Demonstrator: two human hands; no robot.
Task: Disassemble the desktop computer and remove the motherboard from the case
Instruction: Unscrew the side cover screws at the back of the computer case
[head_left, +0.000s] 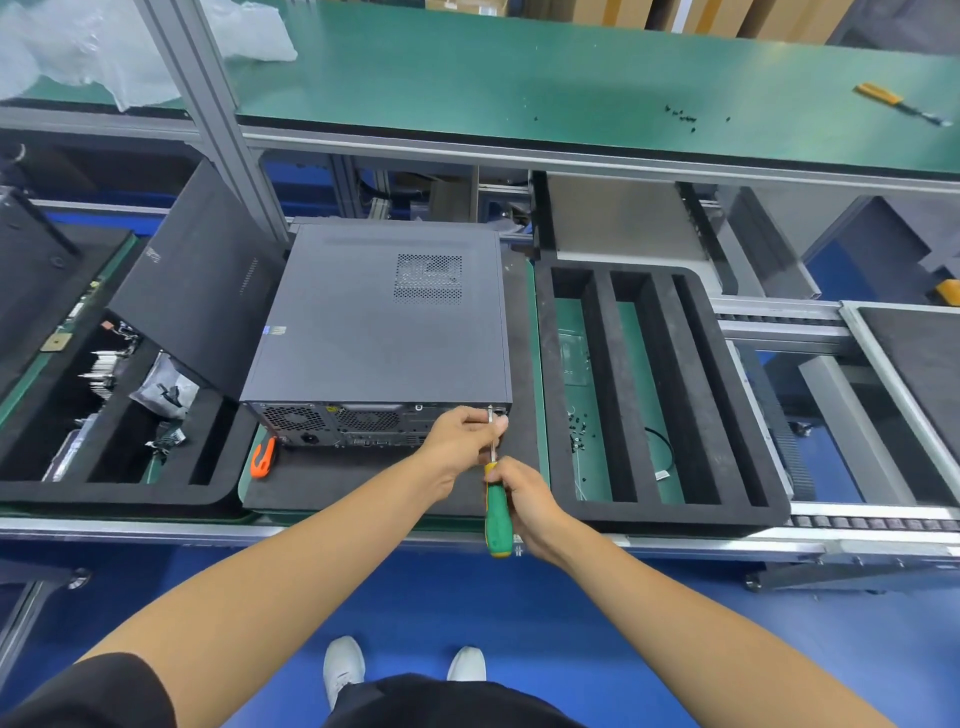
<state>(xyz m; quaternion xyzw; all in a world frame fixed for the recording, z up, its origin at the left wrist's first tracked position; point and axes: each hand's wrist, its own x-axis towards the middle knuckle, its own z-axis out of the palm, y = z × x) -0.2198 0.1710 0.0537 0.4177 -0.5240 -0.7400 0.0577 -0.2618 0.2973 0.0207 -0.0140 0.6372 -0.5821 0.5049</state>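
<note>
A dark grey desktop computer case (379, 322) lies flat on a black foam mat (363, 478), its rear panel with fan grilles and ports facing me. My right hand (524, 499) grips the green and yellow handle of a screwdriver (496, 512). The metal shaft points up at the rear panel's top right corner. My left hand (462, 436) pinches that shaft near its tip, against the case. The motherboard is hidden inside the closed case.
An orange-handled tool (263, 457) lies by the case's near left corner. A black slotted foam tray (654, 395) with loose screws (577, 431) sits to the right. A dark panel (202, 280) leans at the left above a tray of parts. Another screwdriver (901, 104) lies on the far green bench.
</note>
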